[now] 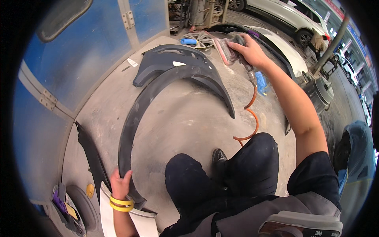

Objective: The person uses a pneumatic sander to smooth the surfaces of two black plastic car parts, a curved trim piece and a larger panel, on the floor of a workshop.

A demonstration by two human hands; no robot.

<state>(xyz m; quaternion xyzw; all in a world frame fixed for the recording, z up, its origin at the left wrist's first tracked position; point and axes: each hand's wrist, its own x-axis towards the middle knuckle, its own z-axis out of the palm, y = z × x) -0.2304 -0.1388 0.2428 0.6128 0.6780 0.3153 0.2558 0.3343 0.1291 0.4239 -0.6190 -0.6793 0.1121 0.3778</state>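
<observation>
Blue doors point(67, 67): walling off the left side, 2 hinges point(48, 99) showing
White panel point(106, 211): 1, crowding the left wrist
Left hand point(120, 185): thumb and fingers pinching the arch point(132, 114), 2 yellow bands point(121, 204) on
Arch: just 1, curves from that hand across the dark panel point(162, 59)
Wheel point(204, 40): 1, behind
Right hand point(252, 52): wrapped round 1 tool point(248, 66)
Hose point(256, 118): 1, orange, kinda in the way by the right knee point(258, 154)
Bin point(319, 93): 1, far right

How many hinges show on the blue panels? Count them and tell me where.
2: an upper hinge near the picture's top, a lower hinge at left; more may be out of view.
</observation>
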